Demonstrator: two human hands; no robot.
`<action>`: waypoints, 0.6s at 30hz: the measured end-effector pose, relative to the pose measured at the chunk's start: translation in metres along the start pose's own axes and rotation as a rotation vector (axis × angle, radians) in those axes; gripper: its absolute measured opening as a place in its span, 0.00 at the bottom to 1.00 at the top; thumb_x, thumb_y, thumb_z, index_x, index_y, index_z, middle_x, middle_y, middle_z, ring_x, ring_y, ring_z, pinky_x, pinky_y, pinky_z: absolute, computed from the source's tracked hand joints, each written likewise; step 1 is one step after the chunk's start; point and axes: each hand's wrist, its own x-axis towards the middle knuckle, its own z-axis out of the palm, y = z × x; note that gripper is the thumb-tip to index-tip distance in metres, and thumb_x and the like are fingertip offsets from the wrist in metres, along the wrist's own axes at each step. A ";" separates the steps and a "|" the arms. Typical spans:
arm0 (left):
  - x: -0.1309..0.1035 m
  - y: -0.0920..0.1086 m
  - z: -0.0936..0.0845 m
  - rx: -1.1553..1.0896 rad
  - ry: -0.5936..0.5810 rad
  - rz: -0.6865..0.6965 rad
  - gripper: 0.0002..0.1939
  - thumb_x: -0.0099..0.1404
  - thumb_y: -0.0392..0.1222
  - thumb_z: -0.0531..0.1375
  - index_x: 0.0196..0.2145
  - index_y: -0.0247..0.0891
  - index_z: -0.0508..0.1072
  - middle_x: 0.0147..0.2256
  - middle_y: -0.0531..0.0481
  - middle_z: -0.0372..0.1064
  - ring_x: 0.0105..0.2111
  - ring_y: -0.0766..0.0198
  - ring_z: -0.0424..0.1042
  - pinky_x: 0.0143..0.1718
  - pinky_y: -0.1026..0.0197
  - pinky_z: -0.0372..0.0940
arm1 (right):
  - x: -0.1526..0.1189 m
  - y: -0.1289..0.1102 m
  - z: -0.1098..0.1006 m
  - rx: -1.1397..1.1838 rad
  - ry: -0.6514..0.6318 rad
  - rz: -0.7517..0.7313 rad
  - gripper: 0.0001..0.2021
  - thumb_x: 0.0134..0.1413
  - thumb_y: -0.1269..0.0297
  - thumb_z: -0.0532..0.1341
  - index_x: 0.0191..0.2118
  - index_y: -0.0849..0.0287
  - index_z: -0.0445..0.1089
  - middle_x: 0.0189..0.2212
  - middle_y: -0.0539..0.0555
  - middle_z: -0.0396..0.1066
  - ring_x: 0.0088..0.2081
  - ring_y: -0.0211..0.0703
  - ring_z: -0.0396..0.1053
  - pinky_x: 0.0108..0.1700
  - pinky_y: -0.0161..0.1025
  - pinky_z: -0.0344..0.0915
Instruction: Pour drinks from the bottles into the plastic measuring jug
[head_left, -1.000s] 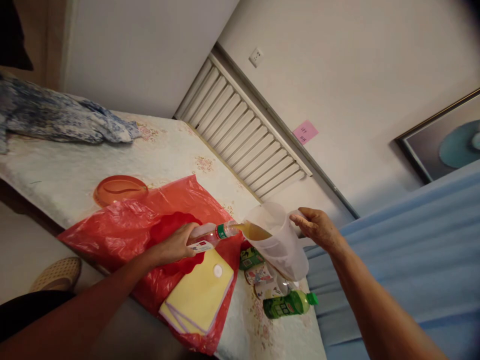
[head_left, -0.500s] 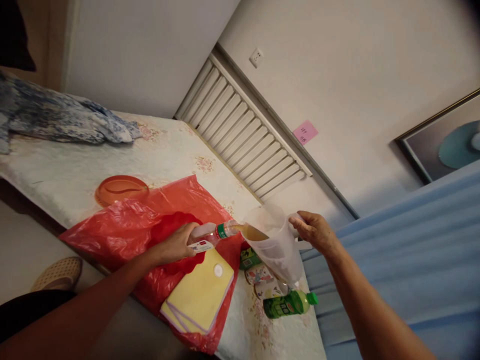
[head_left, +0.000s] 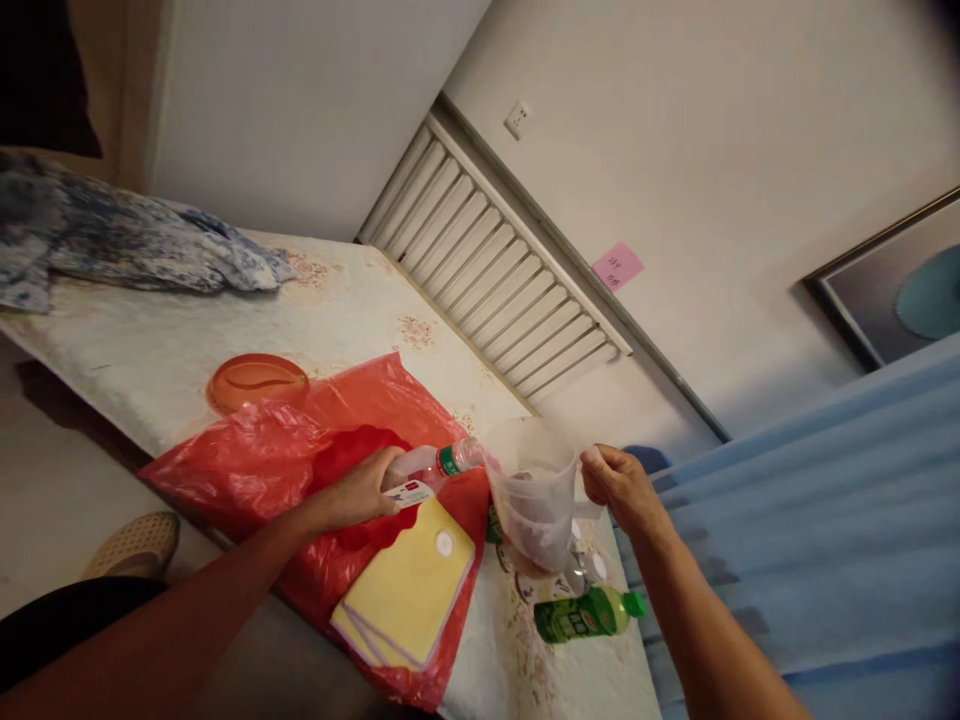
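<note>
In my left hand [head_left: 365, 492] is a clear plastic bottle [head_left: 424, 464] with a green label, lying slanted with its mouth toward the jug. My right hand [head_left: 619, 487] grips the handle of a translucent plastic jug [head_left: 534, 500], which stands nearly upright beside the bottle mouth. A little brownish liquid shows at the jug's bottom. Below the left hand, yellow cloths [head_left: 412, 590] with a round white piece lie on a red plastic bag [head_left: 262, 470]. Under and beside the jug are a green bottle [head_left: 581, 615] lying on its side and partly hidden containers.
An orange-red lid or dish [head_left: 257, 383] lies on the flower-patterned bed or table cover [head_left: 360, 310]. Blue-and-white fabric [head_left: 150, 240] rests at the left. A white radiator [head_left: 495, 270] runs along the wall, and a blue curtain [head_left: 810, 530] hangs at the right.
The jug has gone from tilted, with liquid at its rim by the bottle mouth, to nearly upright. My right hand has turned with it and moved slightly down. The view has shifted slightly.
</note>
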 end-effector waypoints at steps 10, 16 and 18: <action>-0.006 -0.001 0.005 -0.142 -0.071 -0.035 0.30 0.49 0.41 0.65 0.49 0.40 0.60 0.41 0.49 0.71 0.39 0.57 0.73 0.34 0.63 0.66 | 0.037 -0.001 0.031 0.466 0.147 0.079 0.22 0.38 0.47 0.70 0.18 0.57 0.61 0.13 0.44 0.57 0.17 0.32 0.53 0.20 0.34 0.54; -0.010 -0.001 0.005 -0.173 -0.124 -0.024 0.31 0.49 0.41 0.66 0.50 0.39 0.60 0.41 0.50 0.71 0.39 0.57 0.73 0.32 0.64 0.66 | 0.083 -0.008 0.076 0.731 0.171 0.053 0.15 0.39 0.58 0.70 0.22 0.57 0.62 0.15 0.42 0.60 0.16 0.30 0.55 0.20 0.32 0.55; -0.011 0.002 0.004 -0.158 -0.126 -0.039 0.30 0.49 0.40 0.65 0.49 0.39 0.61 0.42 0.50 0.70 0.40 0.57 0.73 0.33 0.64 0.66 | 0.099 -0.008 0.095 0.804 0.134 0.042 0.13 0.43 0.60 0.68 0.23 0.57 0.63 0.15 0.42 0.62 0.16 0.31 0.57 0.20 0.32 0.57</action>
